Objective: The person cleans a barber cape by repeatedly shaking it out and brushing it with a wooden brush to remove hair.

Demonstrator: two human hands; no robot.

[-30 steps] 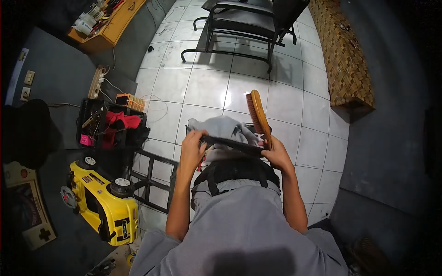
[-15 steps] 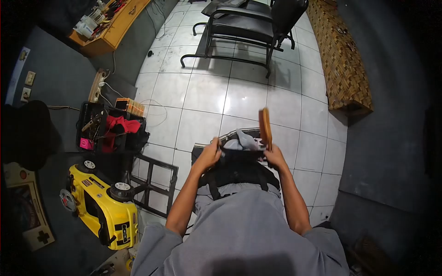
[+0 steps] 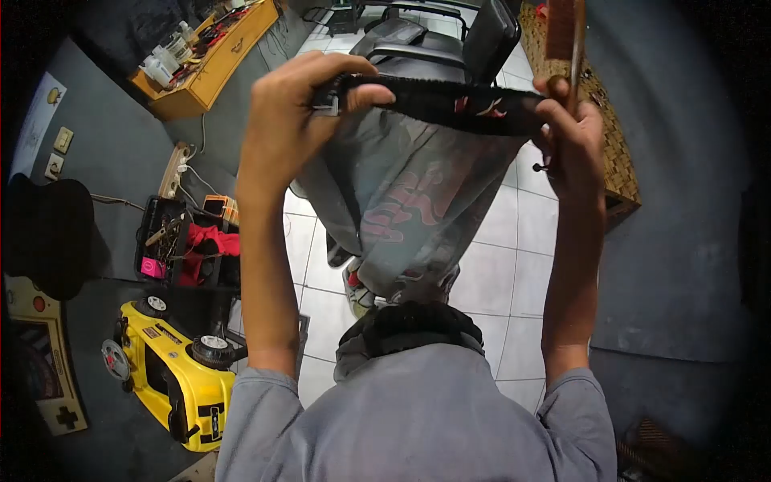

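A sheer dark barber cape (image 3: 426, 209) with a pink print hangs in front of me from its black neckband (image 3: 450, 104). My left hand (image 3: 285, 112) pinches the band's left end between thumb and fingers. At the other end, my right hand (image 3: 580, 136) is closed on the band and also grips a wooden-handled brush (image 3: 564, 34), its reddish bristles upward. The band is stretched level between both hands. Through the cape's lower part I see floor tiles and shoes dimly.
Beyond the cape stands a black padded chair (image 3: 490, 40). A wooden drawer desk (image 3: 233, 56) with bottles is at the upper left, a woven box (image 3: 614, 132) at the right. On the left are a toolbox (image 3: 181, 241) and a yellow toy car (image 3: 173, 361).
Both hands have risen from lap level to well in front of me, spreading apart. The cape, bunched low before, now hangs open. The brush has moved up with my right hand.
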